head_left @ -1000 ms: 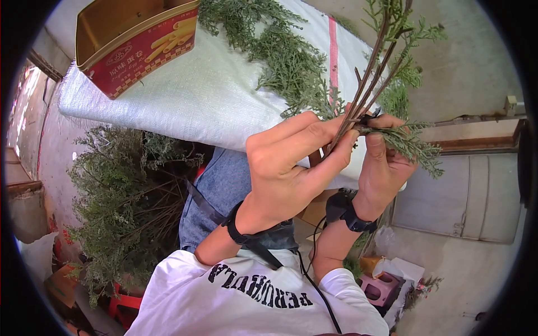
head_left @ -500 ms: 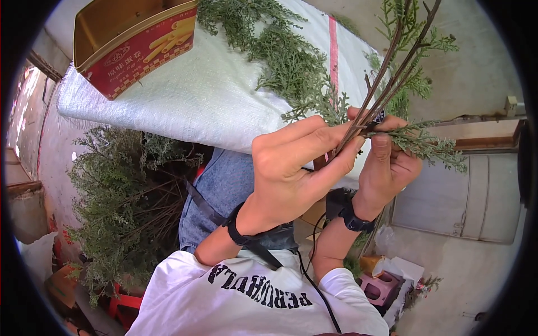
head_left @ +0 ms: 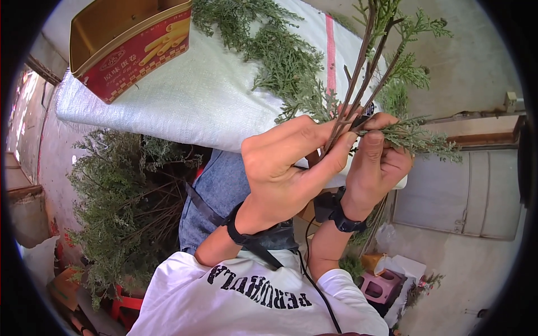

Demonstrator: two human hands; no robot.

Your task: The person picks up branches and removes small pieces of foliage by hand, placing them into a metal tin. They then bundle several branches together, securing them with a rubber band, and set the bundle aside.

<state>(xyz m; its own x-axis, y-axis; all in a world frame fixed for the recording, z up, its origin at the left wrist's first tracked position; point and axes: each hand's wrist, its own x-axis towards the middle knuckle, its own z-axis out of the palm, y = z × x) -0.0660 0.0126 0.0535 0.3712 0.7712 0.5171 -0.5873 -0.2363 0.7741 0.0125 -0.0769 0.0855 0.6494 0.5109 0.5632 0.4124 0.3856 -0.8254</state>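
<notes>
Bright daylight, sharp, fisheye-bent edges.

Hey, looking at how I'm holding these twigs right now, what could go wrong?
The left hand pinches several thin bare stems only at their lower ends, so one could slip out or the bundle could fan apart. The right hand presses a leafy sprig sideways against them; bending it further might snap it. Stiff stem tips also point upward, and might poke you.

A white short-sleeved shirt with black lettering, blue jeans, and black wrist straps on both hands.
</notes>
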